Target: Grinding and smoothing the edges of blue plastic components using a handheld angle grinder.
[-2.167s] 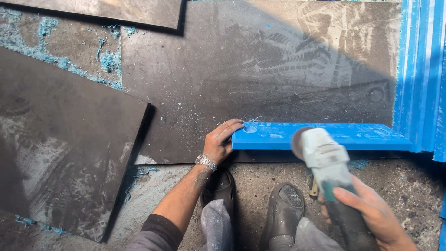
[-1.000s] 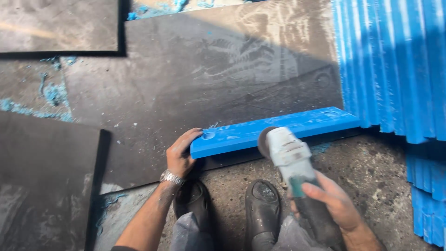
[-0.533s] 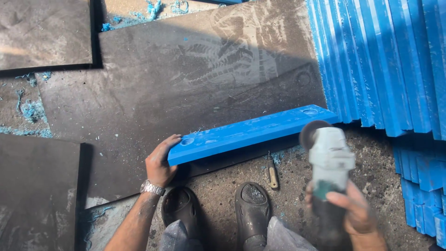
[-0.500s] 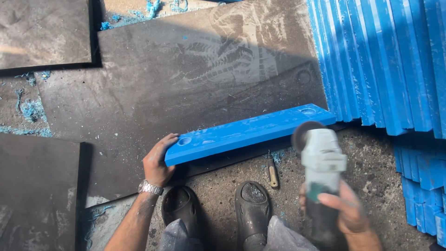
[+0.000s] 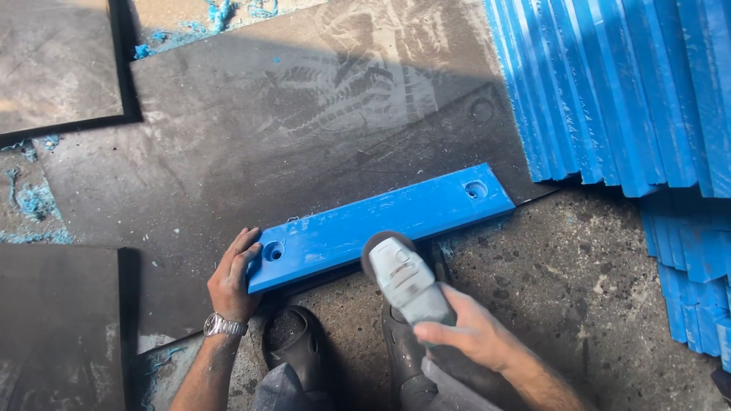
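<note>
A long blue plastic bar (image 5: 381,222) with a round hole near each end lies slanted across the edge of a large dark sheet (image 5: 304,129). My left hand (image 5: 233,275), a metal watch on its wrist, presses on the bar's left end beside the hole. My right hand (image 5: 472,335) grips the body of a grey angle grinder (image 5: 403,278). The grinder's disc sits against the bar's near edge, about at its middle. My two dark shoes (image 5: 293,342) stand just below the bar.
A stack of many blue bars (image 5: 624,84) fills the upper right and runs down the right edge. More dark sheets lie at the left (image 5: 53,68) and lower left (image 5: 61,327). Blue shavings (image 5: 34,202) litter the rough concrete floor (image 5: 579,289).
The view has shifted, so the bar sits more to the centre. The grinder has moved left along the bar's near edge, from its right end toward the middle. My left hand stays on the left end.
</note>
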